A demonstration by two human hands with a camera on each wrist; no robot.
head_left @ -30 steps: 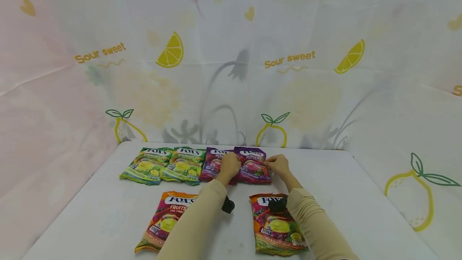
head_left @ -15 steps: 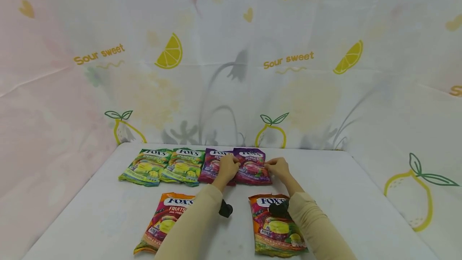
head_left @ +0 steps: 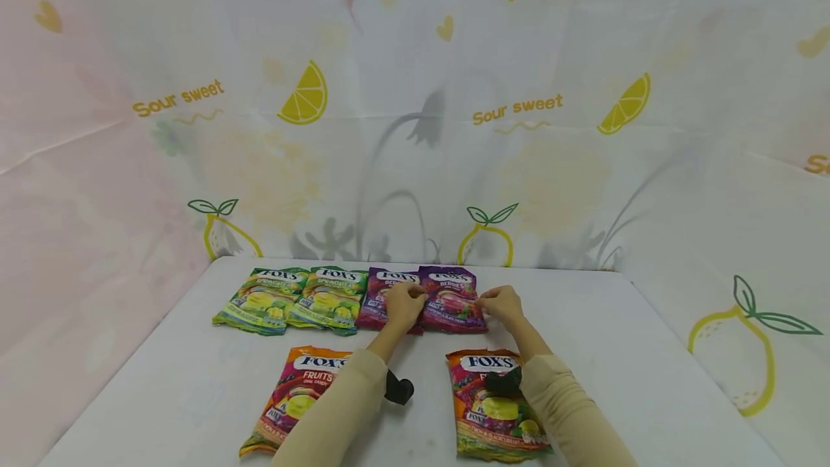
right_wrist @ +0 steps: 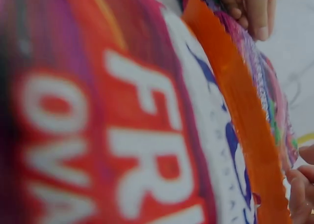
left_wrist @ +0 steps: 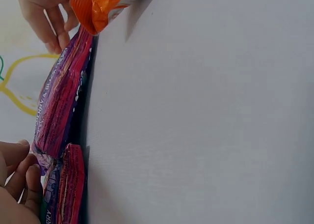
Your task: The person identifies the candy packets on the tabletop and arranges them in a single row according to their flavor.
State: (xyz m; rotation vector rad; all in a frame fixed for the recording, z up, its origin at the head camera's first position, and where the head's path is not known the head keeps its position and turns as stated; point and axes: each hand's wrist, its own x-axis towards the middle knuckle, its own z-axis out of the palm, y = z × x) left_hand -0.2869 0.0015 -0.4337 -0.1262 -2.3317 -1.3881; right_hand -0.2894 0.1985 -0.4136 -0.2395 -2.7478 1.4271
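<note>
Two purple Fox's Berries candy bags lie side by side on the white table, the left one (head_left: 377, 306) partly covered by my left hand (head_left: 403, 306). That hand hovers over the seam between them. Its thumb and fingers are loosely bent, close to the left edge of the right purple bag (head_left: 452, 301). My right hand (head_left: 503, 304) pinches the right edge of that same bag with its fingertips. In the left wrist view the purple bag (left_wrist: 61, 96) spans between both hands. The right wrist view shows the right hand (right_wrist: 300, 184) at the bag's far end.
Two green Fox's Springtea bags (head_left: 262, 299) (head_left: 329, 298) lie left of the purple ones, in the same row. Nearer, an orange-red Fox's Fruits bag (head_left: 301, 398) is partly under the left sleeve. Another orange-red bag (head_left: 496, 409) lies below the right wrist. A lemon-print cloth (head_left: 402, 164) hangs behind.
My left hand has drawn slightly left and back from the right purple bag's edge. The right hand stays at the other edge. The bags barely move; the head view shifts slightly.
</note>
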